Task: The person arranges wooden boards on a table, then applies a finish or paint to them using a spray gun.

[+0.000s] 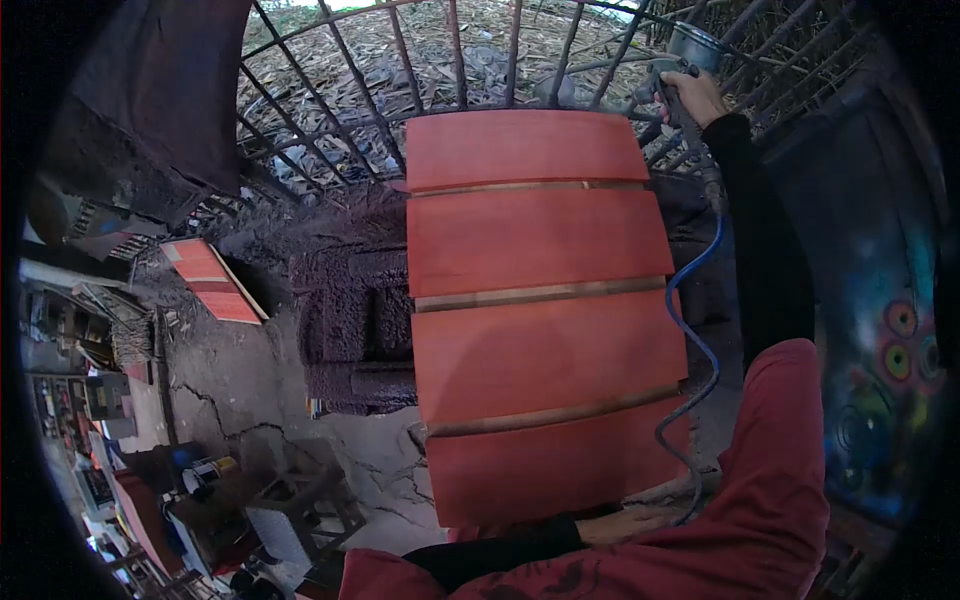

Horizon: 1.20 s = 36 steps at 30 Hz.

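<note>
Beside flat boards (542, 235), the right grip (698, 97) holds a metallic-looking sprayer (697, 47)

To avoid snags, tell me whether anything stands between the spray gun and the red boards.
Nothing visible stands between the spray gun in the right hand and the top board. In this view, the blue hose overlaps the right edge of the lower boards.

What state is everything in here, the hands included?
Right hand: closed around the spray gun.
Spray gun: held up beyond the panels; trigger state unclear.
Blue hose: attached to the gun, hanging in loose curves.
Left hand: low, near the person's body; grip unclear.
Four red panels: laid in a row, wood showing between them.
Small red board: tilted.
Floor: cracked.
</note>
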Tool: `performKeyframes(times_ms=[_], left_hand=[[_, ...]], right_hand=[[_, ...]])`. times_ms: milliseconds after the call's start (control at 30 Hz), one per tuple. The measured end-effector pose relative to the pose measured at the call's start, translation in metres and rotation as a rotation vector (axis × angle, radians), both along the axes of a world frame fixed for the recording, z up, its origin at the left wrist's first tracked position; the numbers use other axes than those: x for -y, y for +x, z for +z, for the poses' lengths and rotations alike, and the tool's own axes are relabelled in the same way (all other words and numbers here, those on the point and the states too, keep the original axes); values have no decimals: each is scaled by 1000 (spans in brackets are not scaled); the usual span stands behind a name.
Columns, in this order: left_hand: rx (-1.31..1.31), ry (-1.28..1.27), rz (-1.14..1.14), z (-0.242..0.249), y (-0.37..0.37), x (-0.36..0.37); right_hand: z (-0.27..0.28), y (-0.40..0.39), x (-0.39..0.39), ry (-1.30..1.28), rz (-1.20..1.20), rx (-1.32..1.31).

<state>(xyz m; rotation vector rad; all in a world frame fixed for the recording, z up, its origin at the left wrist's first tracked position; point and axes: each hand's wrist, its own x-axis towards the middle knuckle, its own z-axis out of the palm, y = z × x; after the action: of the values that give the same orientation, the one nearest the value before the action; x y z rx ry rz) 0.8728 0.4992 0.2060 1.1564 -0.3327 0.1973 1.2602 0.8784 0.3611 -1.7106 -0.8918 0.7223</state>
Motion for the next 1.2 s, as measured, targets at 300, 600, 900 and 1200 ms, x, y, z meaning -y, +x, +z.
performKeyframes(times_ms=[300, 600, 900, 1200], left_hand=[[-149, -122, -61, 36, -25, -38], [-237, -195, -121, 54, -47, -73], [-320, -281, -176, 74, -62, -93], [-399, -364, -262, 95, -76, -117]], right_hand=[[-6, -58, -41, -19, 74, 50], [-14, -116, -86, 68, 190, 28], [-3, -184, -114, 85, 294, 15], [0, -225, -136, 145, 457, -18]])
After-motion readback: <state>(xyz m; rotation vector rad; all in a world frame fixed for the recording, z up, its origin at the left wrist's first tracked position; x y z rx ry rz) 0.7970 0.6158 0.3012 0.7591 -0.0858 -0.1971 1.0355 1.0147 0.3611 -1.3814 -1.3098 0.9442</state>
